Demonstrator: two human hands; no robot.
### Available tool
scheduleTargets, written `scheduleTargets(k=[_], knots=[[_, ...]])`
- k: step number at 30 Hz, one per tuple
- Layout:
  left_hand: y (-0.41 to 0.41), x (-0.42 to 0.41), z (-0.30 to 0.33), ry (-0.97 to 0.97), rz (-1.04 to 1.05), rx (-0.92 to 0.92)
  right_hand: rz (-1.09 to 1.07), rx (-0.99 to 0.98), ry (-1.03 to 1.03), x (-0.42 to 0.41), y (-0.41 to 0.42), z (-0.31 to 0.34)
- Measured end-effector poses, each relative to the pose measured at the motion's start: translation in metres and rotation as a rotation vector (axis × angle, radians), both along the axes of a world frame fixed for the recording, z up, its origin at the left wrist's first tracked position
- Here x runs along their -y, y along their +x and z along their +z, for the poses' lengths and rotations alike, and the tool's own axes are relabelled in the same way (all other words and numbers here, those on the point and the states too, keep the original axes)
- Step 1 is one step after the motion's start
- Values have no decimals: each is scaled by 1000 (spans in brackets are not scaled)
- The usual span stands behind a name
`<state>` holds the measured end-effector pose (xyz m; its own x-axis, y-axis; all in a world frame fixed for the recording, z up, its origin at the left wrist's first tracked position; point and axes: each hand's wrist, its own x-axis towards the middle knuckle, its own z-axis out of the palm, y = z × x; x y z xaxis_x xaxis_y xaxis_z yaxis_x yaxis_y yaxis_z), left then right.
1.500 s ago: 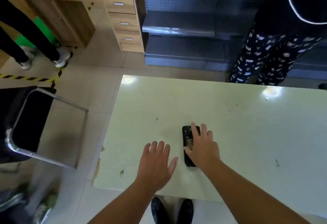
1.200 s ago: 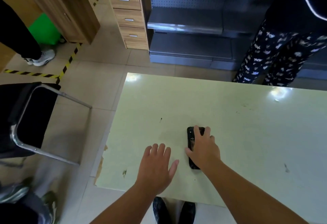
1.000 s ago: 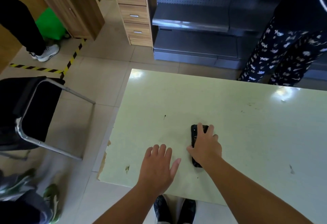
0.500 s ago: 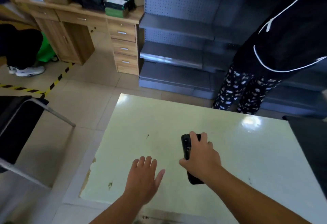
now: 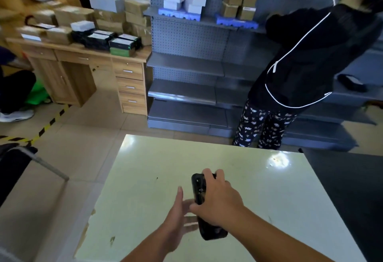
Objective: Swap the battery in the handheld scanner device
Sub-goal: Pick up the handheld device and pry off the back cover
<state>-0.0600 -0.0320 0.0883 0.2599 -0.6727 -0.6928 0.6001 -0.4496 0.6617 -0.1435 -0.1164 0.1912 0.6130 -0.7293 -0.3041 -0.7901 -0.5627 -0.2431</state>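
The black, slab-shaped handheld scanner (image 5: 199, 189), the only one in view, sits in the person's right hand (image 5: 217, 198) above the pale green tabletop (image 5: 279, 199). The fingers (image 5: 207, 173) curl over its far end and the thumb presses its left side, so the hand is closed firmly around the body. The scanner's long, dark casing points away from the person, with small fittings on the exposed upper face; its rounded near end juts out below the wrist. The left hand (image 5: 180, 214) hovers just beside the device, fingers spread and motion-blurred, holding nothing. Beyond the table, one person in a black top (image 5: 310, 54) stands at grey metal shelving (image 5: 186, 87), beside one wooden desk (image 5: 83, 63) stacked with boxes.
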Motion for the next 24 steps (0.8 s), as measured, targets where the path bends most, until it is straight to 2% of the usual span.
scheduleTargets(k=[3,5,11,16,24], knots=[[-13,-1,11,-37,108,-335,19,8,24,-8,-2,-7],[-23,-1,16,-40,110,-415,44,23,55,-12,-7,-15],[-31,-4,21,-113,167,-482,248,126,216,24,-35,-4],[-30,-7,30,-242,132,-572,490,161,181,59,-46,5],[-26,-18,39,-257,56,-569,737,147,55,65,-41,13]])
